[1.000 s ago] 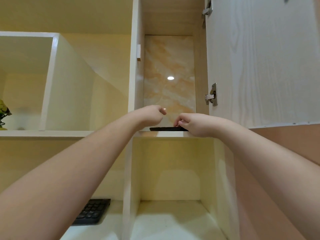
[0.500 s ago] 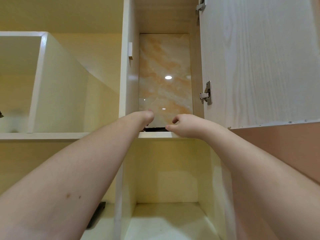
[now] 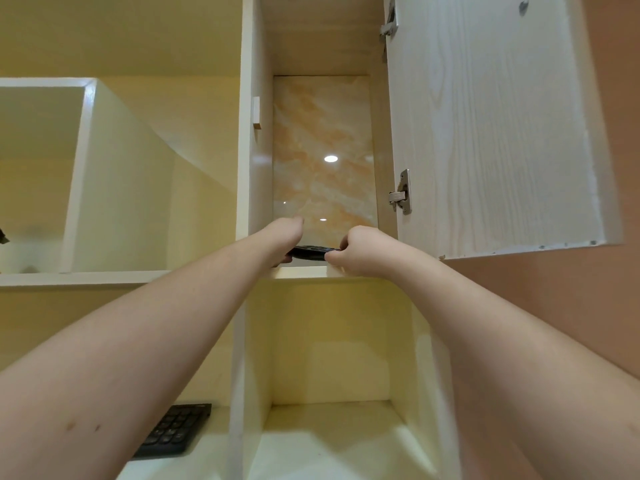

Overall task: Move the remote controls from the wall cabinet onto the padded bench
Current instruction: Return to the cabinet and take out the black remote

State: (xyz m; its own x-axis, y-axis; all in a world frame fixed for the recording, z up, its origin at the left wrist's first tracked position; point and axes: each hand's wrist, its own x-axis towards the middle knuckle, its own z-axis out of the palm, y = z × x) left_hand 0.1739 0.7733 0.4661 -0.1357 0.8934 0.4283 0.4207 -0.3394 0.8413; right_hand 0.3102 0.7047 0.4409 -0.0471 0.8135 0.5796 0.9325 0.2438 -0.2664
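Head view: both arms reach up into the open wall cabinet [image 3: 375,140] at 12 o'clock. A dark remote control [image 3: 311,252] lies at the shelf's front edge, between the hands. The right hand [image 3: 360,251] has its fingers curled, pinching the remote's end. The left hand [image 3: 285,237] touches the other end; its grip I cannot tell. Judging by this, 0 remotes have reached the bench, which is out of sight. A keyboard [image 3: 173,431] sits at 7 o'clock.

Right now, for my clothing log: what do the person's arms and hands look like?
Both arms are bare, with no sleeves in view. The left hand and right hand wear no gloves; no rings or watch are visible. The left forearm shows two small dark marks.
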